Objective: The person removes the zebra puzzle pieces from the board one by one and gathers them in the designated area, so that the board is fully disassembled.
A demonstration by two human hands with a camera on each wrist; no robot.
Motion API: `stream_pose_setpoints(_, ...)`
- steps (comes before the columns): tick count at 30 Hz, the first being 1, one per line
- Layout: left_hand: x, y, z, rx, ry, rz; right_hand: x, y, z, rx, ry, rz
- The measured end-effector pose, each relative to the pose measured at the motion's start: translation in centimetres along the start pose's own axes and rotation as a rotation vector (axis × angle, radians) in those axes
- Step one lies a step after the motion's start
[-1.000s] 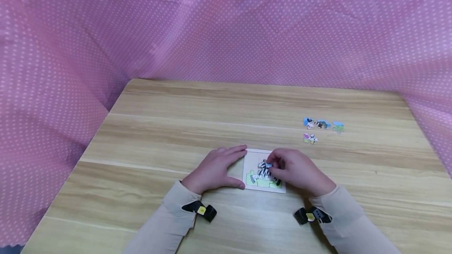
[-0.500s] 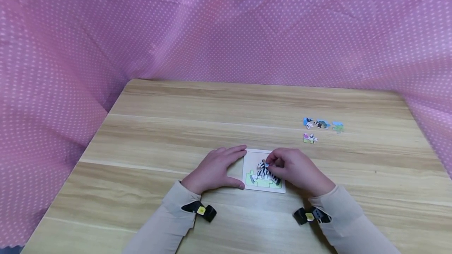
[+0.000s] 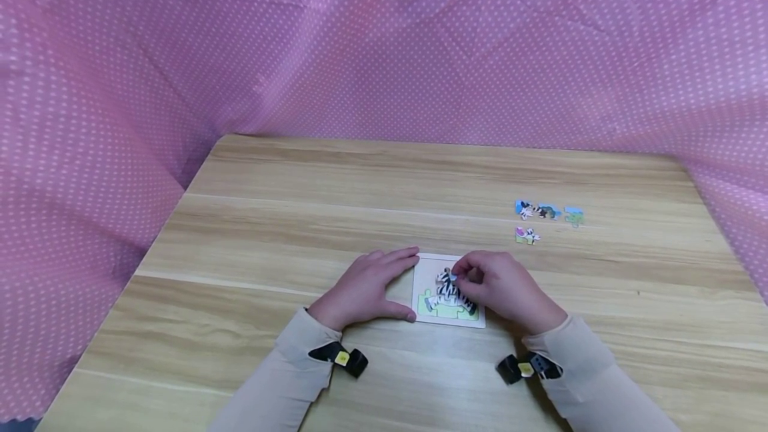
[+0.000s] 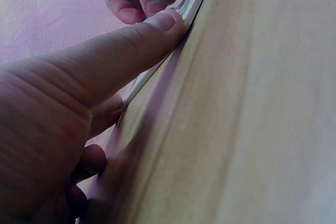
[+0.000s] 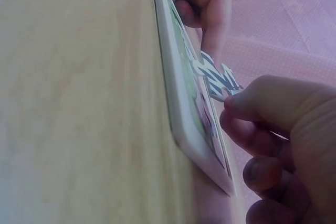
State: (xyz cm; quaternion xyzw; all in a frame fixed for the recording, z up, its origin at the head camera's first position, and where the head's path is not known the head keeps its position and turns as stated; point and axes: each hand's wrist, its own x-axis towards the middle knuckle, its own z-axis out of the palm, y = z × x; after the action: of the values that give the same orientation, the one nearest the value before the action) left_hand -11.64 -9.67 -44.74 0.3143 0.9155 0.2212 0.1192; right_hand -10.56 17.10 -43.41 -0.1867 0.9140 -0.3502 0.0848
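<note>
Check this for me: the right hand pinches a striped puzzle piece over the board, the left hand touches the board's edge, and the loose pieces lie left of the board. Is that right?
No, the loose pieces lie right of the board, as the head view shows. The right hand does pinch the striped piece, and the left hand touches the board's edge.
</note>
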Motion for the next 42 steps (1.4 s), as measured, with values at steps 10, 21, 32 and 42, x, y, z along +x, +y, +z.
stream_pose_setpoints(10,0.1,-0.1,0.2,0.009,0.001,0.002,0.0,0.9,-0.2,-0.020,0.052,-0.011)
stream_pose_setpoints(21,0.1,-0.2,0.4,0.020,0.005,-0.002,0.0,3.6,-1.6,0.011,0.078,0.037)
stream_pose_setpoints(32,0.0,0.0,0.5,0.024,0.002,-0.004,-0.6,5.9,-3.4,-0.003,0.145,0.084)
stream_pose_setpoints(42,-0.1,0.1,0.3,0.011,-0.009,-0.020,-0.9,7.3,-5.0,-0.019,0.158,0.153)
